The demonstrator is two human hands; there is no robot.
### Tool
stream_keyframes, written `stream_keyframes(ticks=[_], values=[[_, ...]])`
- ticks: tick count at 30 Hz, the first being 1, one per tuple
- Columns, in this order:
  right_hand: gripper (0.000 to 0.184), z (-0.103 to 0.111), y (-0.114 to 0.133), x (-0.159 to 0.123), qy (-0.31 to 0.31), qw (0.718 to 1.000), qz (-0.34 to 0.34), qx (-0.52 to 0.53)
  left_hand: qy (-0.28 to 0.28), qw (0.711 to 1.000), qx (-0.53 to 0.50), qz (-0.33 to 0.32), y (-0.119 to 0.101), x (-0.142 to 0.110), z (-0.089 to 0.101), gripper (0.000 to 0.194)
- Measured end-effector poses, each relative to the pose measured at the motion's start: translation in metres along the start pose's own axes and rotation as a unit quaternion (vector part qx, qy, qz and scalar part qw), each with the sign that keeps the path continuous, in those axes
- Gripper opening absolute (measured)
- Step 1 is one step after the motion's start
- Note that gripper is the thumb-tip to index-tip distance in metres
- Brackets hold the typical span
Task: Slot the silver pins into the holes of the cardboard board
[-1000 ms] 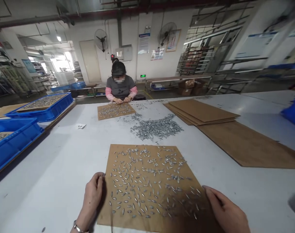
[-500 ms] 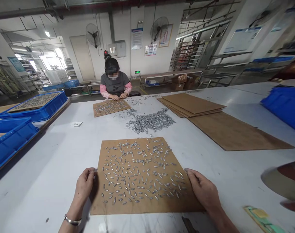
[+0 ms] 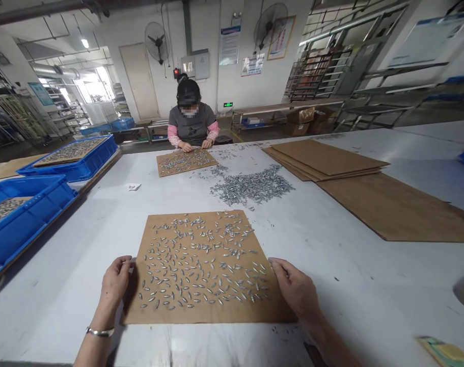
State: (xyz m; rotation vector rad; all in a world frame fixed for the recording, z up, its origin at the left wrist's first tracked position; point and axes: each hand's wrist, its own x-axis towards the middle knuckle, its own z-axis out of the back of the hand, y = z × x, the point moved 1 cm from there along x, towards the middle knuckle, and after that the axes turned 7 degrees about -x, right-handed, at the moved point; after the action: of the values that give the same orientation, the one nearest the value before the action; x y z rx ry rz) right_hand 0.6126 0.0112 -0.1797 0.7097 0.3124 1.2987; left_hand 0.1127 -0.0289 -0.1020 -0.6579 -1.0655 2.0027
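A brown fibreboard sheet [image 3: 209, 315] lies on the white table in front of me, covered with many small silver spindle-shaped metal pieces [image 3: 205, 247]. Its left edge is gripped by my left hand [image 3: 116, 280], fingers and thumb closed at the rim; a silver bangle circles that wrist. On the opposite side my right hand [image 3: 295, 285] closes on the right edge, its fingertips partly hidden. The pieces lie more spread out near me and bunch closer together toward the far edge. Beyond the board is a loose heap of the same pieces [image 3: 254, 187].
Across the table a co-worker [image 3: 192, 120] handles another piece-covered board [image 3: 186, 162]. Brown boards [image 3: 327, 158] are stacked at the right. Blue crates [image 3: 29, 204] stand along the left. A scrap of paper [image 3: 133, 187] and a green-yellow object [image 3: 443, 351] lie on the table.
Both my hands have shifted the board leftward relative to the heap, with the pieces still on it. My view has turned somewhat left.
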Motion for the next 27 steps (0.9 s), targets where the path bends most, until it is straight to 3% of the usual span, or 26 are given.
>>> stream_keyframes(ticks=[8, 11, 14, 16, 20, 24, 27], values=[[0.046, -0.005, 0.02, -0.007, 0.04, 0.998, 0.051, -0.004, -0.024, 0.996, 0.089, -0.01, -0.004, 0.015, 0.012, 0.039], [0.041, 0.003, 0.026, 0.001, 0.041, 0.992, 0.111, -0.032, -0.071, 0.982, 0.156, -0.074, -0.013, 0.008, 0.011, 0.039], [0.036, 0.011, 0.045, 0.01, 0.045, 0.979, 0.188, -0.067, -0.107, 0.97, 0.139, -0.171, -0.028, -0.012, 0.002, 0.042], [0.033, 0.01, 0.064, 0.014, 0.087, 0.96, 0.249, -0.089, -0.099, 0.966, 0.089, -0.22, -0.041, -0.031, -0.012, 0.039], [0.033, -0.008, 0.096, 0.012, 0.175, 0.908, 0.345, -0.16, -0.025, 0.942, -0.017, -0.335, -0.069, -0.073, -0.056, 0.027], [0.031, -0.027, 0.103, 0.01, 0.172, 0.884, 0.37, -0.226, 0.087, 0.92, -0.067, -0.376, -0.084, -0.1, -0.103, 0.023], [0.027, -0.033, 0.099, 0.013, 0.157, 0.879, 0.382, -0.24, 0.115, 0.905, -0.093, -0.4, -0.082, -0.106, -0.124, 0.023]])
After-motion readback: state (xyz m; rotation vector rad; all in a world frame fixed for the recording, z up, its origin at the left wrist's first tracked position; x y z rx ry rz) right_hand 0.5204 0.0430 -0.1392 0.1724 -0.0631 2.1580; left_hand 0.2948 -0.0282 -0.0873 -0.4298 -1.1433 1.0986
